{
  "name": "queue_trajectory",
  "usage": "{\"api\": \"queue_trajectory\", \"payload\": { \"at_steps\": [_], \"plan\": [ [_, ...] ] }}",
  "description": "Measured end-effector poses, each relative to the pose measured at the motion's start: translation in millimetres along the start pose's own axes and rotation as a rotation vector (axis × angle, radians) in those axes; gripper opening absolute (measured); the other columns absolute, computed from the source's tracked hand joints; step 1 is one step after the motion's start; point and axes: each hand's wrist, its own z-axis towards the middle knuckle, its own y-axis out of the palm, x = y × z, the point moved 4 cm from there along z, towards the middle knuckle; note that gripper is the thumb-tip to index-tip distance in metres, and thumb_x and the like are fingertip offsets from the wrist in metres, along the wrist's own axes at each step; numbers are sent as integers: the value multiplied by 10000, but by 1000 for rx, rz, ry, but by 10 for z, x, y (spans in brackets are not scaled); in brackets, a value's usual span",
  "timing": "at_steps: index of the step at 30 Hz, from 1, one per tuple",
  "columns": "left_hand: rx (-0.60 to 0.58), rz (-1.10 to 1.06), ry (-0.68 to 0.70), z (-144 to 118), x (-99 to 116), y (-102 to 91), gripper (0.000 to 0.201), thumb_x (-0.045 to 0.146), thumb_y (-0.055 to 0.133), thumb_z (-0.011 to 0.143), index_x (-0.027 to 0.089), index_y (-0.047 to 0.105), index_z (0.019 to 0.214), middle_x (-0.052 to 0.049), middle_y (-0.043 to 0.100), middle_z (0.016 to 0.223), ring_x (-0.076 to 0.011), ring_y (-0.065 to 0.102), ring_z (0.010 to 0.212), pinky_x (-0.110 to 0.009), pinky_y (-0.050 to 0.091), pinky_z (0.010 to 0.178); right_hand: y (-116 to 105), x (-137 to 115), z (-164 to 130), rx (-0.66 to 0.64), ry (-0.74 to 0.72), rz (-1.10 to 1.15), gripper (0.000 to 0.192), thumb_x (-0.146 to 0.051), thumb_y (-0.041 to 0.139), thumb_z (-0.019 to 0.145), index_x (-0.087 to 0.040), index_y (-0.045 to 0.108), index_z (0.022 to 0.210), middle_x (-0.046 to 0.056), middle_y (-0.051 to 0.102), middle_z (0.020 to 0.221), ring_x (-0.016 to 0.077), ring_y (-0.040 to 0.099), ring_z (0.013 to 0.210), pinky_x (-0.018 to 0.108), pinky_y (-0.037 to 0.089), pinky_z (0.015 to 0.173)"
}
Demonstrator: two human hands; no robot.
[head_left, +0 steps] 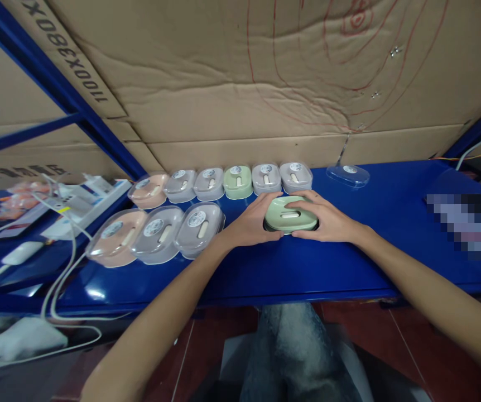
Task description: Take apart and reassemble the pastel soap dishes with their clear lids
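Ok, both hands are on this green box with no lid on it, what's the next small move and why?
Probably reach the right hand to the loose clear lid lying just behind it on the blue table and bring it over the green box. Both hands, left hand included, clasp that box, it looks uncovered, and the other boxes in the rows beside it seem to wear clear lids already.

green case (pixel 290 213) sides hidden under fingers (pixel 276 196); right shelf patch (pixel 469 226) blurred
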Motion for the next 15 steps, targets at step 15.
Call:
{"api": "queue_trajectory", "payload": {
  "at_steps": [15],
  "plan": [
    [10, -32, -3, 7, -16, 0, 981, 383, 891, 782, 281, 408, 1631, -150, 488, 1674, -425, 478, 1552, -631, 388, 1292, -8, -2, -4, 11, -19, 18, 657, -625, 787, 945, -295, 660, 1498, 160, 594, 1538, 399, 597, 1427, 627, 525, 1196]
  ]
}}
